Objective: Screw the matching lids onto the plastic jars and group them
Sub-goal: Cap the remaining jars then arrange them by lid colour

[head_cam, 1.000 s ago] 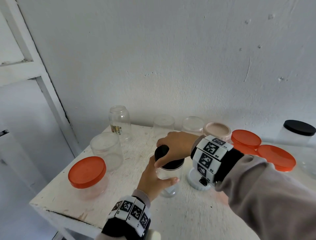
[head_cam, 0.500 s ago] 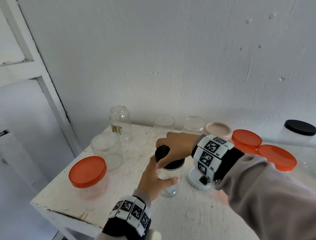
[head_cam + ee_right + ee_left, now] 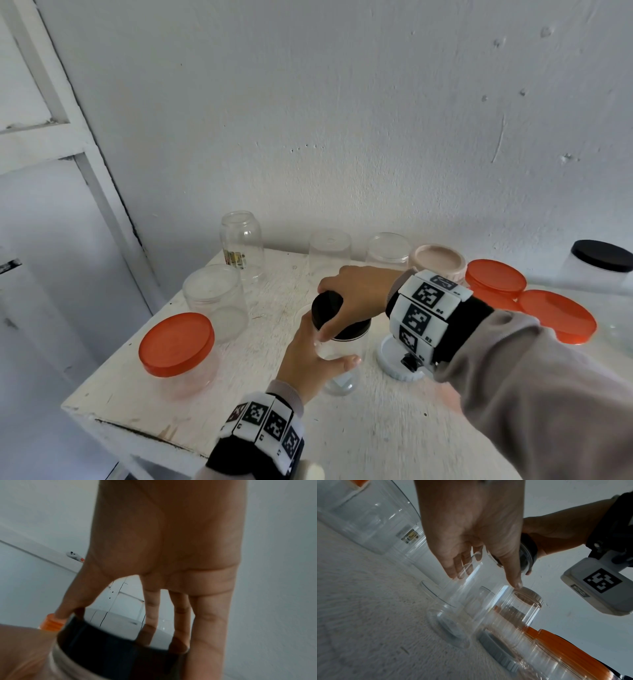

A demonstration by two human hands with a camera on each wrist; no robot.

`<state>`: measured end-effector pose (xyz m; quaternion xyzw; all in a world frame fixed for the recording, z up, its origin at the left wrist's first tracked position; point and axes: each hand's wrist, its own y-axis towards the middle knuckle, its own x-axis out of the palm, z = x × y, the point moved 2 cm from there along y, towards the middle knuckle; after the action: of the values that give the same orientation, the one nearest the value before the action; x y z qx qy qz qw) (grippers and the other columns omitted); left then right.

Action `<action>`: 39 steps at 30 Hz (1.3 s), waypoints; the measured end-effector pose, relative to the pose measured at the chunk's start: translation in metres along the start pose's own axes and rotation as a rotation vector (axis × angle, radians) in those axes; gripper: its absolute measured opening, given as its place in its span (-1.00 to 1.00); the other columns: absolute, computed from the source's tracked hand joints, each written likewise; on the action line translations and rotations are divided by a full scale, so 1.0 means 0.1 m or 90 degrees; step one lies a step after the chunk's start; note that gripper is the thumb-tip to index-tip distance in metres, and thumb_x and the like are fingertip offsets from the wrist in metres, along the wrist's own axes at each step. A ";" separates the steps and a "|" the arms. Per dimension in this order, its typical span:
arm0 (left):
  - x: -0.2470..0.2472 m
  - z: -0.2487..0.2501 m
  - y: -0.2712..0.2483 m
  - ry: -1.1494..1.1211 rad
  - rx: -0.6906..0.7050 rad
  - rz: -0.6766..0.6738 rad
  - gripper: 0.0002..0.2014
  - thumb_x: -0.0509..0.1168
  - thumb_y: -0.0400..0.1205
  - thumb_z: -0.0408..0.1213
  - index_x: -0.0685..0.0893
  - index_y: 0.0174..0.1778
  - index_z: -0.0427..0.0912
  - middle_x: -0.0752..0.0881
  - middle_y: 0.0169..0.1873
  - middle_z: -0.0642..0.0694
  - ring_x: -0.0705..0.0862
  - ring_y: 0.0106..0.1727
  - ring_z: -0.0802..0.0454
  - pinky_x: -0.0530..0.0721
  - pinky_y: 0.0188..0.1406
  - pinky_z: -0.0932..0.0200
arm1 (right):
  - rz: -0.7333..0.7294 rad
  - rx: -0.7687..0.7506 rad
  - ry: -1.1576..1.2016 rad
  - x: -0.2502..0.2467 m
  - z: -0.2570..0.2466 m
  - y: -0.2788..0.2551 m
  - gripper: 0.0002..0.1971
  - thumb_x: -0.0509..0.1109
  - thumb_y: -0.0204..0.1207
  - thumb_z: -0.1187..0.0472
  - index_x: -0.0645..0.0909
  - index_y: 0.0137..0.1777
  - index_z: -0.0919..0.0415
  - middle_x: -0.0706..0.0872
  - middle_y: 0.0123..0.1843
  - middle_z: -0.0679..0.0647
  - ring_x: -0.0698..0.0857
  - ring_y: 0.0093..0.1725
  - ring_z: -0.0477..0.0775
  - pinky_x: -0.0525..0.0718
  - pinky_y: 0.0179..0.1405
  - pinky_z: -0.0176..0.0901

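Fingers of my left hand (image 3: pixel 310 359) wrap the clear jar (image 3: pixel 337 363) standing mid-desk (image 3: pixel 144 387); right hand (image 3: pixel 356 294) fingers curl over its black lid (image 3: pixel 329 310). I judge: brace jar firmly, keep lid level, turn until seated, avoid cross-threading.

Head view: I look forward and down from above at the white painted wooden table (image 3: pixel 191 404), moderately near. Left wrist view: low by that table (image 3: pixel 368 615), tilted, along the hand, very close. Right wrist view: above the table, along the fingers, closest. All share the small clear plastic jar with black screw lid (image 3: pixel 339 346) (image 3: pixel 479 601) (image 3: pixel 120 654).
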<state>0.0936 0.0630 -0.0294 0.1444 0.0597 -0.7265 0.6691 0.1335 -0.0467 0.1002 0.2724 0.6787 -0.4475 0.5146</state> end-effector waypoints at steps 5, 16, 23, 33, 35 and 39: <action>0.00 -0.03 0.00 0.003 -0.003 0.004 -0.25 0.62 0.29 -0.19 0.39 0.33 0.15 0.57 0.24 0.24 0.49 0.29 0.35 0.38 0.06 0.49 | -0.052 -0.013 0.003 -0.01 0.00 -0.02 -0.13 0.54 0.27 -0.26 0.27 0.56 -0.16 0.40 0.34 -0.05 0.49 0.30 0.08 0.59 0.27 0.12; 0.00 -0.03 0.01 0.003 0.010 0.002 -0.24 0.61 0.31 -0.21 0.39 0.37 0.13 0.56 0.23 0.27 0.45 0.16 0.64 0.41 -0.07 0.72 | 0.029 0.026 -0.014 0.06 0.02 0.01 -0.20 0.37 0.24 -0.51 0.45 0.34 0.01 0.51 0.16 -0.01 0.56 0.04 0.04 0.58 -0.04 -0.10; 0.01 -0.04 0.01 0.010 0.007 0.012 -0.26 0.62 0.30 -0.17 0.37 0.31 0.19 0.56 0.23 0.27 0.47 0.27 0.42 0.38 0.05 0.50 | -0.050 -0.052 0.028 -0.02 0.04 -0.02 -0.14 0.57 0.28 -0.15 0.25 0.57 -0.25 0.38 0.34 -0.11 0.43 0.36 0.04 0.55 0.33 0.08; 0.00 -0.03 0.01 0.000 0.008 0.003 -0.26 0.60 0.30 -0.19 0.40 0.36 0.15 0.55 0.21 0.30 0.47 0.17 0.60 0.43 -0.07 0.66 | 0.002 0.014 0.023 0.04 0.02 0.01 -0.18 0.45 0.25 -0.41 0.38 0.47 -0.08 0.51 0.27 -0.04 0.56 0.20 0.05 0.61 0.15 -0.01; 0.00 -0.03 0.01 0.014 0.007 0.009 -0.27 0.61 0.31 -0.17 0.38 0.33 0.14 0.57 0.22 0.24 0.48 0.21 0.49 0.41 -0.03 0.58 | -0.041 -0.017 0.039 0.01 0.03 -0.01 -0.12 0.55 0.28 -0.24 0.23 0.58 -0.20 0.40 0.39 -0.08 0.45 0.35 0.06 0.55 0.32 0.10; 0.01 -0.02 0.00 0.025 0.006 0.013 -0.28 0.61 0.32 -0.18 0.37 0.31 0.14 0.56 0.22 0.24 0.46 0.22 0.47 0.38 -0.01 0.55 | -0.030 -0.056 0.029 -0.01 0.00 -0.02 -0.19 0.57 0.31 -0.13 0.31 0.55 -0.19 0.39 0.28 -0.13 0.44 0.33 0.01 0.57 0.31 0.05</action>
<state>0.0941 0.0629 -0.0317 0.1622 0.0681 -0.7169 0.6747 0.1328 -0.0478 0.1019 0.2432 0.7155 -0.4229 0.5000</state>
